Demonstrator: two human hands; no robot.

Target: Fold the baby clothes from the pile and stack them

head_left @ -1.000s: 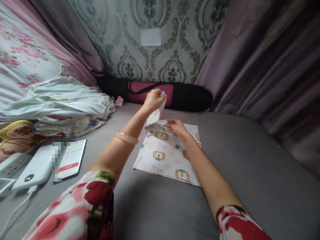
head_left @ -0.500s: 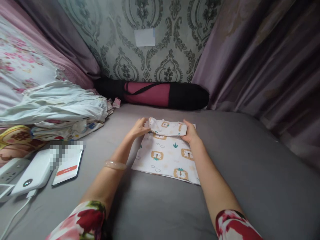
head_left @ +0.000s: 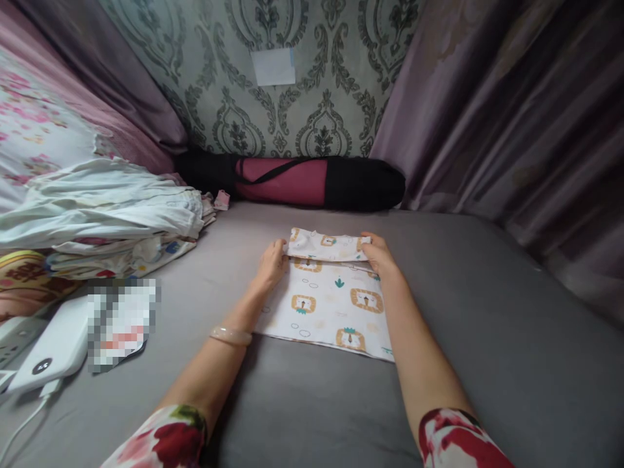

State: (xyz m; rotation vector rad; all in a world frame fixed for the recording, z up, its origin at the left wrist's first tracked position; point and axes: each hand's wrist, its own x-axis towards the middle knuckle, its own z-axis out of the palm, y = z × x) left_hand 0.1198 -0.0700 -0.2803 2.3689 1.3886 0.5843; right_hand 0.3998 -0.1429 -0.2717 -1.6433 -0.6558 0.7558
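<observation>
A white cloth [head_left: 329,305] printed with tan lion heads and green sprigs lies folded on the grey sheet. Its far edge is turned over toward me into a narrow flap [head_left: 329,247]. At the left end of this flap, my left hand [head_left: 273,265] is closed, fingertips at the cloth's edge. My right hand [head_left: 381,255] pinches the flap's right end, thumb toward me and fingers behind. The cloth's right edge is partly covered by my right forearm.
A pile of pale folded clothes [head_left: 112,201] sits at the left. Nearer are a white power bank [head_left: 53,348] with a cable, a partly blurred phone [head_left: 124,325] and a power strip [head_left: 14,341]. A black and maroon long bag [head_left: 287,181] lies along the wall.
The flap's right end has shifted slightly right with my right hand. My left hand's fingers have drawn closer together at the left end. The view has moved a little.
</observation>
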